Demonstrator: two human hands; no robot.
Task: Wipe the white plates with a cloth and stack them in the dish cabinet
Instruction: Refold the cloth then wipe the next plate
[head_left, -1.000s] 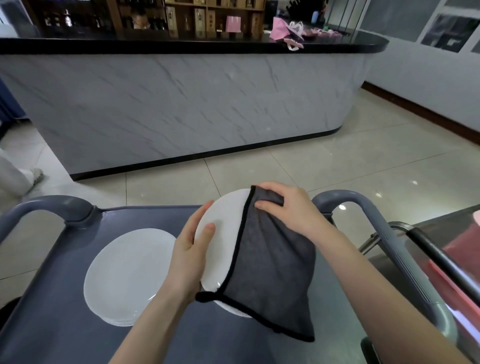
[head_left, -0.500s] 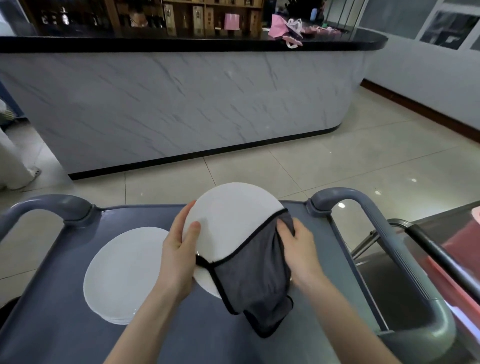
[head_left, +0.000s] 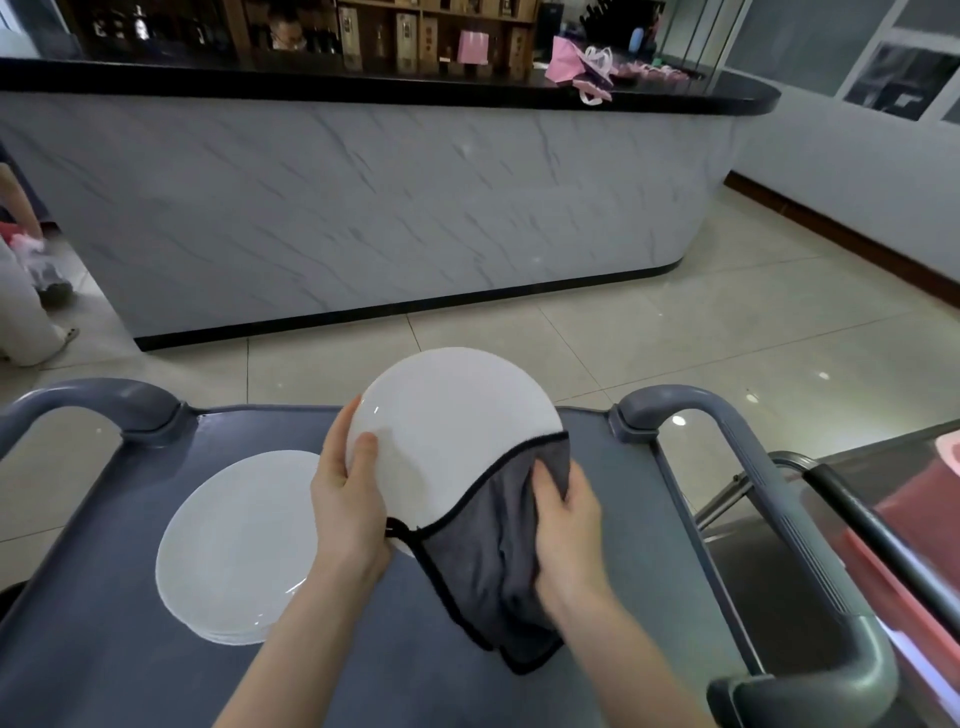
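A white plate (head_left: 447, 431) is held tilted above a grey cart, its face toward me. My left hand (head_left: 348, 499) grips its left rim, thumb on the face. My right hand (head_left: 563, 525) presses a dark grey cloth (head_left: 488, 551) with black edging against the plate's lower right part; the cloth hangs down below the rim. A stack of white plates (head_left: 234, 535) lies flat on the cart to the left of my left hand.
The grey cart tray (head_left: 613, 519) has raised handles at the left (head_left: 88, 400) and right (head_left: 727, 431). A marble-fronted counter (head_left: 363, 208) with a black top stands ahead across tiled floor. A person's legs (head_left: 26, 312) are at the far left. A red item (head_left: 914, 530) sits at the right.
My right hand has slid the cloth down from the plate's upper right to its lower right, uncovering most of the face. The plate has turned a little more upright in my left hand.
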